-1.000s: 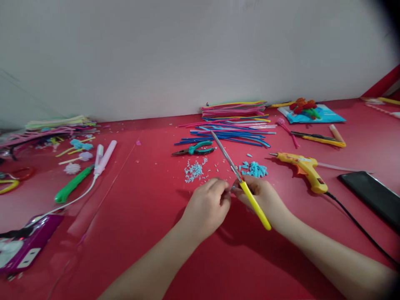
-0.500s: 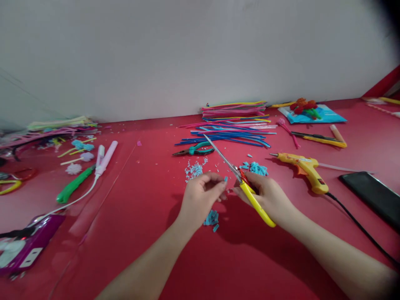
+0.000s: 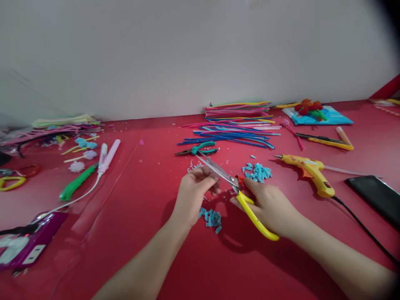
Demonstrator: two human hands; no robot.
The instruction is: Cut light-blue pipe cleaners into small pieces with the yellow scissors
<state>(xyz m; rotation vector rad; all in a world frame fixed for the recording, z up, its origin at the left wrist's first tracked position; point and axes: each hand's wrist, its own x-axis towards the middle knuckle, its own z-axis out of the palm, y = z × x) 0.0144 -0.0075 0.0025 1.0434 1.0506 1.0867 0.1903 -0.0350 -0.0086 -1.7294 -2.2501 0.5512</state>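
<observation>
I see the left hand with thumb and finger close together; whether they pinch anything, I can't tell. Nearby on the tabletop, blunt blue pieces look untrimmed. The right hand grips scissors; beyond, pointed blue pieces look finished.

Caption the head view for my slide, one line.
Right hand holding scissors beside the left hand, small blue pieces on the red table.
</observation>
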